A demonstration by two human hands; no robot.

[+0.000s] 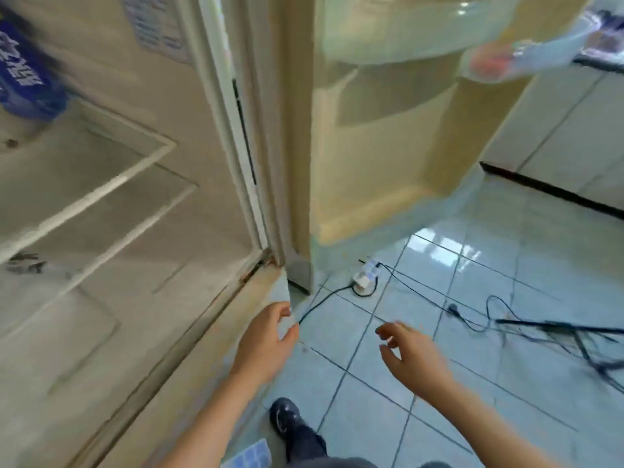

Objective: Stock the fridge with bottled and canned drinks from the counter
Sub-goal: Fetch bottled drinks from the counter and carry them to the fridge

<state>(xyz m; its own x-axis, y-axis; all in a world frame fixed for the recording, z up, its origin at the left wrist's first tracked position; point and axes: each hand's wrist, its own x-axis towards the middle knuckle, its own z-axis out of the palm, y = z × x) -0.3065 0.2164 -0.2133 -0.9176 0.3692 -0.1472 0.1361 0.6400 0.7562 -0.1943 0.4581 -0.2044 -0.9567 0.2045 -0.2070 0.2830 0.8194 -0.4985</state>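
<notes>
Cables point(557, 325) trailing across the floor point(439, 417) at right are likely threatening a trip while left hand point(265, 342) and right hand point(410, 352) are hovering loosely open, empty.

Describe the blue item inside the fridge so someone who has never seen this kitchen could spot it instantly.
Start at the open fridge filling the left of the view and follow its glass shelves upward. On the highest visible shelf, at the far left edge, sits the blue item with white lettering, too blurred to name. It is the only coloured thing among pale walls and glass.
</notes>
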